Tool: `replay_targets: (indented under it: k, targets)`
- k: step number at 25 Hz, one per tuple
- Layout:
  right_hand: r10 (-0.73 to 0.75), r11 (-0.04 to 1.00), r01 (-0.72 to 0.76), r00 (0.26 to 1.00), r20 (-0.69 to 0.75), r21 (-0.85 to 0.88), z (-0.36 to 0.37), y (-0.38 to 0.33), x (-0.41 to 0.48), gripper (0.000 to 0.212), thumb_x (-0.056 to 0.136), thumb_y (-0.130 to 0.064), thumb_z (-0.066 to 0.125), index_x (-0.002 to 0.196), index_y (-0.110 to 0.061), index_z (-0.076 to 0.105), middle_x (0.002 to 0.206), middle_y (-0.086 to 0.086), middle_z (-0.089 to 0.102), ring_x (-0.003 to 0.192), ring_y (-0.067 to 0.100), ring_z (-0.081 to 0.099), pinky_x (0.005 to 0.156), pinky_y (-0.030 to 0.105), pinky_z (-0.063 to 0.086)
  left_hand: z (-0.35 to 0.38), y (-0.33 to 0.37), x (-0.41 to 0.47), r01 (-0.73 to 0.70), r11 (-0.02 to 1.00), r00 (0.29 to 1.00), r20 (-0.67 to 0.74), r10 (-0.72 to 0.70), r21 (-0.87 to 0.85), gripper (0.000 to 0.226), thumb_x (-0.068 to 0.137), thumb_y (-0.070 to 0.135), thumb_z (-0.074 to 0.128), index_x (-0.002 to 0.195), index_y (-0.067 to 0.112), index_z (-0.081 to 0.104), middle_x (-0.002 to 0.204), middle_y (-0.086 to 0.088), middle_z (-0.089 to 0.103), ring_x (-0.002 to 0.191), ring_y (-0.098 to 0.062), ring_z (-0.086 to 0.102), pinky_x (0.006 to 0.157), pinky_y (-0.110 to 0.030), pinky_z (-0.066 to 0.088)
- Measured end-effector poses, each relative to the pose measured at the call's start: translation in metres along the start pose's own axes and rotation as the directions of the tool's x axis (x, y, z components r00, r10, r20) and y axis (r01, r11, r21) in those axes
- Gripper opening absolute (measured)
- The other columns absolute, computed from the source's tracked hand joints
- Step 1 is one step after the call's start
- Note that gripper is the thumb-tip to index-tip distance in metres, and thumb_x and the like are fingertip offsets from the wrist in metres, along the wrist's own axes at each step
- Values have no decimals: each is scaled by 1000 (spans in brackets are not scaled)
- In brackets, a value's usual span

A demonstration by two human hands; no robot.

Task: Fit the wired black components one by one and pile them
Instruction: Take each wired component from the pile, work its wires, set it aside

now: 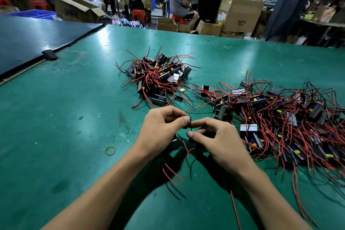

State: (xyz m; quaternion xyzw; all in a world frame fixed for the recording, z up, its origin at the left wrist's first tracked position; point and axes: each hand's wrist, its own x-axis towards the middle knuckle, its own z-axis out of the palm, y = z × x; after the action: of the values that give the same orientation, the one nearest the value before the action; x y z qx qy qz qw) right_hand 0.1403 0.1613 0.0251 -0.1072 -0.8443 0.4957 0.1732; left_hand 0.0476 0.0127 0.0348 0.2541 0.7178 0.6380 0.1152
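Note:
My left hand and my right hand meet just above the green table. Together they pinch a small wired black component between thumbs and fingers; most of it is hidden by my fingers. Red and black wires trail from it down toward me. A pile of wired black components lies beyond my hands. A larger, looser heap of wired black components spreads over the right of the table.
Two yellow rubber bands lie on the table, one left of my left wrist, one between the piles. A dark mat covers the far left. Cardboard boxes and seated people fill the background.

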Motion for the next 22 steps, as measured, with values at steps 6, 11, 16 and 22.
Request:
replay_targets:
  k: [6, 11, 16, 22]
  targets:
    - [-22, 1000, 22, 1000, -4, 22, -6, -3, 1, 6, 85, -20, 78, 82, -22, 74, 70, -6, 75, 63, 6, 69, 63, 18, 51, -2, 1, 0, -89, 987, 991, -88, 101, 137, 5, 85, 6, 72, 81, 9, 74, 70, -1, 74, 69, -17, 71, 70, -23, 56]
    - [-35, 999, 35, 999, 23, 6, -4, -4, -1, 8, 90, -23, 73, 84, -25, 76, 68, -9, 72, 58, 0, 63, 60, 16, 49, 0, 5, -2, -63, 996, 998, -22, 64, 62, 4, 84, 10, 74, 86, 11, 77, 74, -4, 74, 64, -12, 66, 63, -19, 52]
    - [-20, 1000, 19, 999, 35, 13, -5, -4, -1, 9, 91, -21, 71, 83, -22, 76, 66, -9, 71, 58, 0, 62, 59, 15, 47, 0, 5, -1, -25, 999, 999, 25, 26, -43, 6, 85, 9, 72, 90, 10, 76, 80, -11, 74, 65, -7, 61, 67, -20, 51]
    - [-1, 1000, 0, 999, 40, 15, -5, -7, 0, 9, 89, -18, 73, 81, -17, 77, 66, -2, 71, 58, 2, 59, 60, 19, 46, 0, 0, 0, -15, 999, 998, 59, 18, -52, 7, 86, 8, 72, 87, 14, 76, 73, -4, 73, 63, -5, 58, 63, -15, 48]
